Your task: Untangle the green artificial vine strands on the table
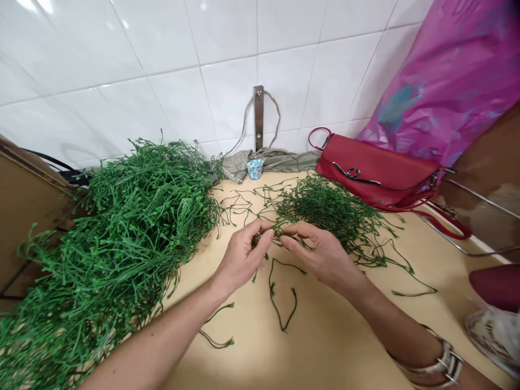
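My left hand [239, 254] is closed, thumb against fingers, on thin green stem-like strands [278, 224] above the middle of the table. Facing it, my right hand [325, 257] pinches the same strands near their other side. Part of what lies inside my left fingers is hidden. Below my hands a loose branched green strand [283, 323] lies on the tabletop. To the left rises a large pile of bright green strands [142, 222]. Just beyond my right hand spreads a smaller, darker pile of green strands [333, 208].
A small blue-and-white cup [255, 168] stands by the tiled wall [227, 97], beside grey-green cloth [292, 161]. At the back right are a red handbag [377, 162] and a large purple bag [450, 81]. A cardboard box [28, 211] borders the left side.
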Available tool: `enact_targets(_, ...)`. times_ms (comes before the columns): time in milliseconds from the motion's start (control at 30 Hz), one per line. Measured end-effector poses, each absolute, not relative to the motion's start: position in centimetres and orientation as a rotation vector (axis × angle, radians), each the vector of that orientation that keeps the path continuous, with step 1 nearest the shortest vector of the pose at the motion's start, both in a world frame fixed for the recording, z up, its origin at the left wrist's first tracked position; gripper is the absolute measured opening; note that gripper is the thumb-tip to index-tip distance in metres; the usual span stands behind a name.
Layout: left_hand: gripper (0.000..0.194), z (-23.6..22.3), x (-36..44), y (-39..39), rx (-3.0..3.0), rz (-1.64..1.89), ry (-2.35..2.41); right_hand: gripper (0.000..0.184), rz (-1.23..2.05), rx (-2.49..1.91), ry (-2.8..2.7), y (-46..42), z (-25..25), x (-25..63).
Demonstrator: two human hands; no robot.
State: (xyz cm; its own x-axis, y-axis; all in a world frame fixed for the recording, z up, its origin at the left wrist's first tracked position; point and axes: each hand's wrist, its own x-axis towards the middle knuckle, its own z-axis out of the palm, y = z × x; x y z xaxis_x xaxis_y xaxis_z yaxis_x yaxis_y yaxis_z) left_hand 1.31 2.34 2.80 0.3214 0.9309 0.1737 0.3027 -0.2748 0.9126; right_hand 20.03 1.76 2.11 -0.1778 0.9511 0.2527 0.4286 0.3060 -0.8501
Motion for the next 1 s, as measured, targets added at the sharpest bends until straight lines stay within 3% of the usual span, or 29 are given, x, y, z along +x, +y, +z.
enact_targets(267,0.015,2.7,1.4,2.4,1.878,0.910,1.113,0.024,1.061,-1.202,-1.633,1.7,2.3,19.6)
enact_targets(567,0.030,3.3,1.3,2.3,1.897,0.676,1.227,0.028,1.258,-1.240,-1.553,1.7,2.8,20.6)
enact_targets(733,0.037,3.2,1.3,2.3,1.960,0.650,1.224,0.011,0.770,-1.241,-1.869,2.2,2.4,21.7)
enact_targets(1000,0.039,2.7,1.4,2.3,1.854,0.722,1.173,0.027,-0.199,-1.190,-2.321,1.9,0.6,21.0)
